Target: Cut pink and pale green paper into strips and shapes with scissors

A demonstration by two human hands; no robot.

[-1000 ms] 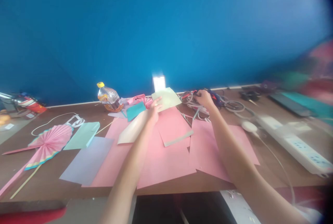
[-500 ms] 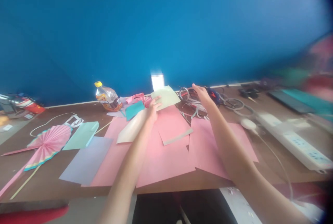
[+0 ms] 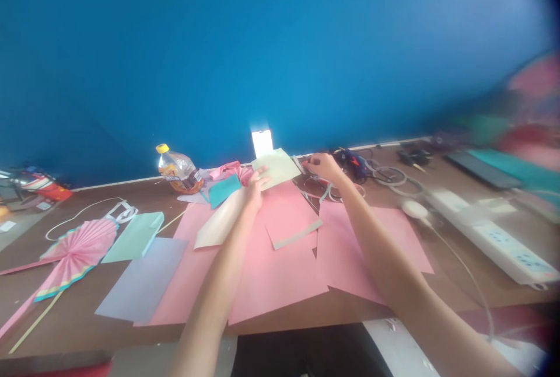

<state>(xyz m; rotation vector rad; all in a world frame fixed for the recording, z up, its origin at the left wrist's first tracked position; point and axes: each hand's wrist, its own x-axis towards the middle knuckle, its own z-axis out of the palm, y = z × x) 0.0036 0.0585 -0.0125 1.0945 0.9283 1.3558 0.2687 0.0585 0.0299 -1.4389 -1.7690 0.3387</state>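
A pale yellow-green sheet of paper is held up over the back of the desk, its left edge gripped by my left hand. Close to the sheet's right edge is my right hand, fingers bent and drawn together; a thin pale strip shows at its fingertips, too blurred to name. Below both arms lie several large pink sheets. A white folded paper rests by my left wrist, and a smaller pink sheet with a pale border lies between the arms.
A lit phone leans on the blue wall. Leftward are a drink bottle, a teal paper, a mint packet, a lavender sheet and a pink pleated fan. Rightward lie coiled cables and a power strip.
My right hand has moved left, from over the cables to beside the pale sheet, and its fingers have closed. My left hand still grips the sheet. The view has shifted slightly.
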